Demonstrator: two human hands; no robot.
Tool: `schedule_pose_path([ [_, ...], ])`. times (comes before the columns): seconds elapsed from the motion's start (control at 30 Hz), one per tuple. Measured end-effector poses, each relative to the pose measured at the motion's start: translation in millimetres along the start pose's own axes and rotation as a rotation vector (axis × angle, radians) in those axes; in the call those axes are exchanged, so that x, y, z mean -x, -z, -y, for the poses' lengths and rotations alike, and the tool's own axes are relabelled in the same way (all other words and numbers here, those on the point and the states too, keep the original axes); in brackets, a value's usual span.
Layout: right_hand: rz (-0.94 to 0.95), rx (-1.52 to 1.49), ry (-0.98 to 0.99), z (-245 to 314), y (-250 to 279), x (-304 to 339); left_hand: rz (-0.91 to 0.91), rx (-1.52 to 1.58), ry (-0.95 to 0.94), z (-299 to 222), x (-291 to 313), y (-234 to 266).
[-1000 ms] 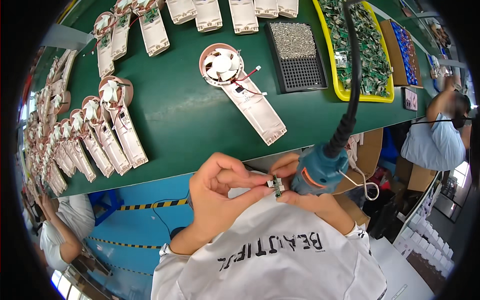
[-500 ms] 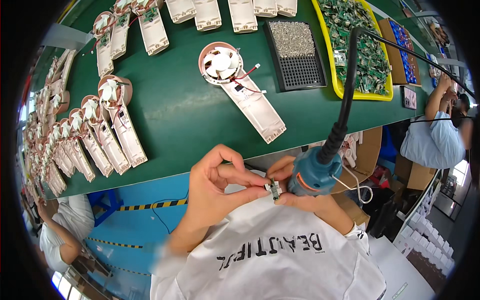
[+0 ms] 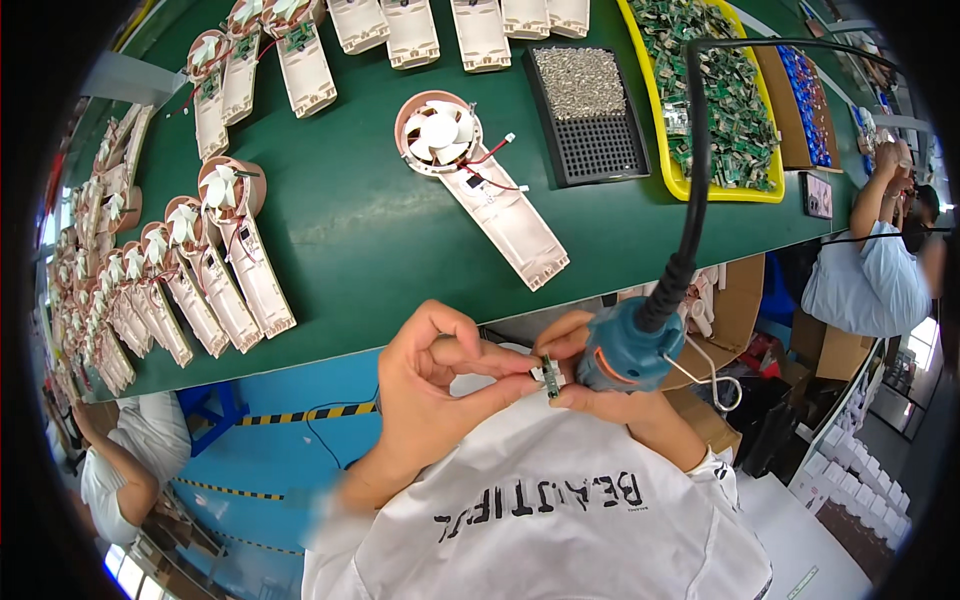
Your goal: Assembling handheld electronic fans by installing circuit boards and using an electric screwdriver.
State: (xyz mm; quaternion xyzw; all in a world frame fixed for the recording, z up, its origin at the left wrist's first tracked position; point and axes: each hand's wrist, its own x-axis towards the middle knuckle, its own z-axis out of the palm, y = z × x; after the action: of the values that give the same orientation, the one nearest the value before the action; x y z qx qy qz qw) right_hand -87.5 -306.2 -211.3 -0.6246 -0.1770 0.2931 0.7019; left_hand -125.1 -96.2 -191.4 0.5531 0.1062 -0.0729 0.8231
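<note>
Circuit board (image 3: pixel 550 378), probably light, stiff and fragile, is pinched by left hand (image 3: pixel 432 378) and right hand (image 3: pixel 600 403); its edges are best gripped.

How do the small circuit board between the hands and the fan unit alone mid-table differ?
Size: the circuit board is tiny; the fan unit is much bigger.
Place: the left hand and right hand hold the circuit board; the fan unit lies on the green table.
Colour: the circuit board is mainly green; the fan unit is mostly pale pink.
Both have some white on them.
</note>
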Motion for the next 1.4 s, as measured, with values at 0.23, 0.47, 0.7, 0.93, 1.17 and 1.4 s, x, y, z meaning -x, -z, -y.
schedule_pose_path([
  [0.23, -0.038, -0.250, -0.146, 2.4, -4.6, -1.8, 0.301, 0.115, 0.081, 1.6, -19.7, 17.1],
  [0.47, -0.105, -0.205, -0.047, -20.6, -5.6, -0.6, 0.269, 0.151, 0.135, 14.0, -25.3, 20.1],
  [0.7, -0.167, -0.187, 0.063, -16.3, -0.4, -8.0, 0.029, -0.071, -0.159, 2.1, -23.8, 9.5],
  [0.93, -0.187, -0.103, 0.005, -9.3, -4.4, -10.4, -0.077, -0.382, -0.316, 18.1, -10.5, -5.5],
  [1.17, -0.193, -0.232, -0.056, -14.4, 1.6, -3.1, -0.006, -0.097, 0.030, 1.8, -13.1, -0.1],
  [1.4, -0.146, -0.195, -0.050, -12.7, -1.8, -3.9, 0.139, 0.189, 0.215, 0.8, -26.5, 7.3],
])
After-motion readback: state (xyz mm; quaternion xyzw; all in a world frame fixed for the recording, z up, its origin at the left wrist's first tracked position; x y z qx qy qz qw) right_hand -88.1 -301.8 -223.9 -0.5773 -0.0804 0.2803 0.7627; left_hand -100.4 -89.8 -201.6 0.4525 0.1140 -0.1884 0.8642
